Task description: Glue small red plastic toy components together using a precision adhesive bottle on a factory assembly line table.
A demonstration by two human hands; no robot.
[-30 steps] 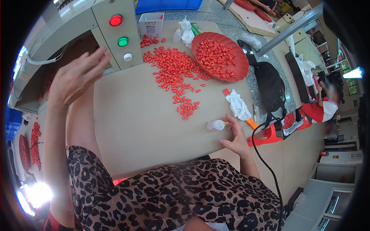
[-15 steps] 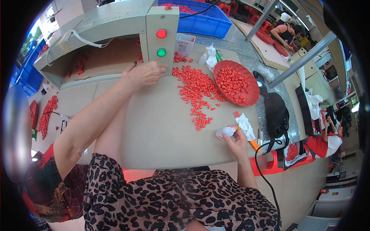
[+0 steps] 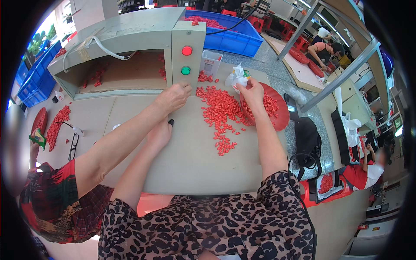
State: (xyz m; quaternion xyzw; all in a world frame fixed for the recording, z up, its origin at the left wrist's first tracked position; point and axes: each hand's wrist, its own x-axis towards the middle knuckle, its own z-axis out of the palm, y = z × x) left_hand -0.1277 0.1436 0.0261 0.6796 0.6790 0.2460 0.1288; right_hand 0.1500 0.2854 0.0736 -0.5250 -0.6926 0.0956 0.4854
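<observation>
My right hand (image 3: 252, 92) reaches over the left rim of a red bowl (image 3: 281, 117) full of small glossy red pieces. Its fingers close on a small white bottle (image 3: 241, 81), beside crumpled white tissue (image 3: 238, 70). My left hand (image 3: 159, 135) rests low over the table, partly under another person's forearm. A dark tip (image 3: 171, 122) shows at its fingers, which are mostly hidden. That person's hand (image 3: 177, 95), from a plaid sleeve, is closed near the post with the buttons. Many loose red pieces (image 3: 216, 108) lie spread between the hands.
A grey metal housing (image 3: 117, 37) with an opening stands at the back left; its post (image 3: 187, 39) carries red and green buttons. Behind is a blue crate (image 3: 234, 41). A black bag (image 3: 307, 138) lies at the right edge. Glasses (image 3: 74, 146) lie at left.
My right hand has moved up and away with the bottle, from the table's near right to the bowl. My left hand has drawn back from the housing. The other person's hand stays near the post.
</observation>
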